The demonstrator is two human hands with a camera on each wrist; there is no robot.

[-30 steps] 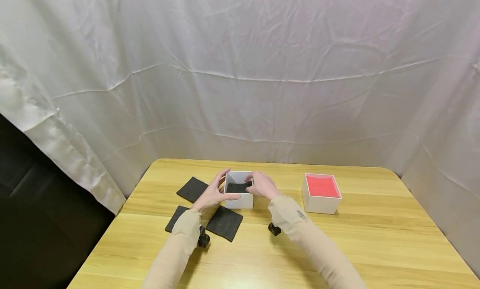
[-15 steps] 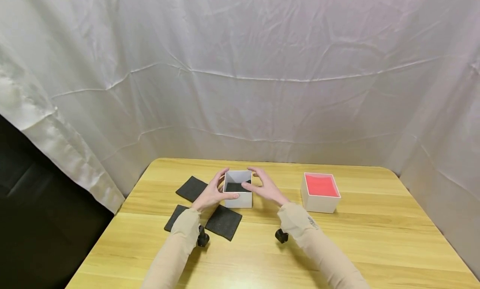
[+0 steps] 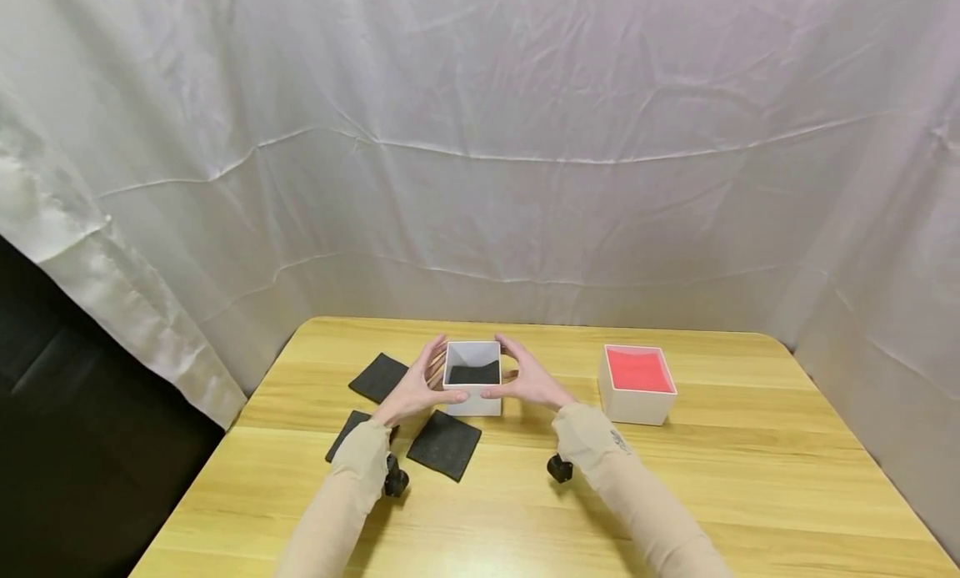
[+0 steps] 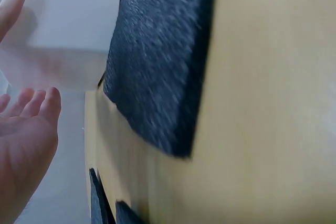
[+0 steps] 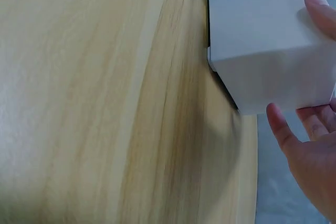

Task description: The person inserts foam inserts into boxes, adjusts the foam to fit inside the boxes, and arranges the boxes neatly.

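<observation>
A small white box [image 3: 474,406] with an open top stands near the back of the table, a dark felt-like sheet [image 3: 474,373] lying inside it. My left hand [image 3: 415,394] is at its left side, thumb across the front wall and fingers reaching back. Mirroring it, my right hand [image 3: 534,384] flanks the right side. In the right wrist view, the right thumb [image 5: 319,15] is against the box's front face, with fingertips right at the side wall. From the left wrist, the extended left fingers appear along the side of the box [image 4: 63,22].
Three dark felt-like squares lie to the left: one at the back [image 3: 378,378], one partly behind the left arm [image 3: 345,432], and one in front of the box [image 3: 444,446]. A second white box [image 3: 636,408] holding a red sheet [image 3: 640,369] stands to the right.
My right hand has let go of the dark sheet inside the box, lifted out, and come to the box's right side. The left hand has eased slightly leftward.
</observation>
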